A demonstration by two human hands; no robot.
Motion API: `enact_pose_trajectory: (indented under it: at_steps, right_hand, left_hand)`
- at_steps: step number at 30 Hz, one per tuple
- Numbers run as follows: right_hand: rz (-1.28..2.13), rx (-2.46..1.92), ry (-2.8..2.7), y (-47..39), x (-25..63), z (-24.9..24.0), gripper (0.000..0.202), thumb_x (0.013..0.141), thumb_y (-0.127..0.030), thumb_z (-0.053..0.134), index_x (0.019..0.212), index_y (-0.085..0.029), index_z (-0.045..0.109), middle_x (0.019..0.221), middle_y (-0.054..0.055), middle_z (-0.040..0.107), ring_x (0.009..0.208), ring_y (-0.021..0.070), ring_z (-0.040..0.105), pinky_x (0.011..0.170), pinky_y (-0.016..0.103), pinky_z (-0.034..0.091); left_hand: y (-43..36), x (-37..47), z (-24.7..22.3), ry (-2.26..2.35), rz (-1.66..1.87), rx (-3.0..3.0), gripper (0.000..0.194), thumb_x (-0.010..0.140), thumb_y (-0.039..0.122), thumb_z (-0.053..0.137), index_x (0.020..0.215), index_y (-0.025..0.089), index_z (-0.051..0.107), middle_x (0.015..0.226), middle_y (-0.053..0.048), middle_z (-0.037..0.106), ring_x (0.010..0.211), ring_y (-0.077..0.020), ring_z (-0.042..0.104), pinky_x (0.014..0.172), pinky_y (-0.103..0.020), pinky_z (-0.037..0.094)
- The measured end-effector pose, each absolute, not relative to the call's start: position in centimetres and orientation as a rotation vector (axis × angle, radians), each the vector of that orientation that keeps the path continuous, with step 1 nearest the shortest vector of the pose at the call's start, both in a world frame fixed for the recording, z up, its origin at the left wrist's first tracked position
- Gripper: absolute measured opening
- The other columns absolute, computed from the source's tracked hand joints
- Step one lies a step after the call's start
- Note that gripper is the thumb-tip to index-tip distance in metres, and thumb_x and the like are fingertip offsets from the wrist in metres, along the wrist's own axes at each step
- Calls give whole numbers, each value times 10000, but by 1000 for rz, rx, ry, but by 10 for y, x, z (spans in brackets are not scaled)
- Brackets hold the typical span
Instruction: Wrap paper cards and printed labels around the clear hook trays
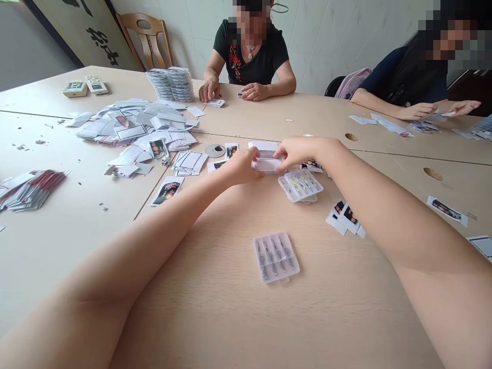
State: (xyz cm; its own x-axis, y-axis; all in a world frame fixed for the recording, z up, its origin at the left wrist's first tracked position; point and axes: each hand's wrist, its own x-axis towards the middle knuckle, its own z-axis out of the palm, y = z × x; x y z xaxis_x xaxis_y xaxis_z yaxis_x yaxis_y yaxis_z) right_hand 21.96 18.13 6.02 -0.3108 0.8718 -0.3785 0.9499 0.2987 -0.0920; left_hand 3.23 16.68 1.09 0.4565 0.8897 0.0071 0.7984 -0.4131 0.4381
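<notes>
Both my arms reach forward to a stack of white cards (268, 165) on the table. My left hand (246, 166) grips the stack's left side, thumb on top. From the right, my right hand (291, 152) closes its fingers on the other side of the same stack. Just below my right hand lie clear plastic boxes (302, 185) with small pale metal pieces, one on another. Nearer to me a single clear compartment box (275, 257) holds dark metal pieces that look like fishing swivels. Black printed cards (346, 215) lie beneath my right forearm.
A large heap of white cards (134, 123) spreads at the left, with stacked packs (171, 84) behind it. A red-edged card bundle (36, 189) lies far left. A roll of tape (215, 150) sits near my left hand. Two people (249, 56) work across the table (215, 307).
</notes>
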Motion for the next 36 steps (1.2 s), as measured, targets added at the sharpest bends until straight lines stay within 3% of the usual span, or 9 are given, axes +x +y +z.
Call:
enact_pose_trajectory:
  at_steps: [2,7,9,13,16,21,25,30,36]
  right_hand:
    - [-423,1745,2348,178,222,70,414,734,-489,643,1050,-224,688,882,61,673,785,212,596,635,301,386]
    - [-263,1911,2607,140,226,95,403,813,-444,574,1131,-211,662,939,67,672,827,217,601,689,312,417]
    - [-291,1885,2716,107,227,96,393,833,-447,543,1145,-235,652,925,58,676,830,220,612,703,324,437]
    - [-401,1503,3059,25,231,75,319,860,-414,511,1095,-264,667,1066,58,664,950,236,617,829,366,480]
    - [-399,1265,3131,-26,236,49,341,862,-363,524,1185,-308,616,1191,57,621,1078,246,585,921,407,481]
    - [-170,1105,3247,-60,239,18,440,852,-338,548,1289,-285,534,1393,89,482,1277,283,448,1003,483,431]
    - [-120,1091,3354,-62,234,0,438,856,-306,540,1290,-247,521,1414,103,458,1350,279,359,1029,488,406]
    - [-174,1145,3399,-62,228,-21,411,854,-322,537,1256,-235,533,1414,116,447,1353,291,339,1057,508,368]
    - [-657,1793,3360,-53,221,-15,280,870,-370,502,1119,-258,564,1306,105,517,1284,259,397,1069,485,329]
  left_hand:
    - [165,33,11,1427,321,2357,481,700,356,665,1123,198,502,966,-70,639,825,-211,594,600,-268,398]
    - [167,25,29,1390,314,2428,518,661,395,712,1110,206,535,1156,-85,589,865,-211,596,661,-276,427]
    - [169,14,50,1403,252,2418,490,636,432,732,1052,222,583,1090,-56,617,853,-205,605,678,-270,431]
    - [163,-22,98,1564,233,2418,512,671,526,691,1077,225,607,945,-26,654,760,-163,594,729,-282,424]
    - [147,-56,115,1707,247,2467,467,739,552,617,1058,210,626,897,-14,646,723,-125,561,739,-277,417]
    - [124,-108,93,1824,-31,2313,274,724,366,670,935,195,637,899,-11,639,758,-148,560,694,-255,406]
    - [120,-129,67,1815,-100,2199,457,641,457,698,1001,191,603,943,-23,639,782,-167,564,656,-260,414]
    - [125,-124,56,1838,-52,2142,472,497,601,707,731,202,616,731,12,618,704,-159,531,621,-282,389]
    - [97,-64,65,1582,138,2270,203,690,419,587,780,237,581,789,-10,628,635,-141,519,563,-277,390]
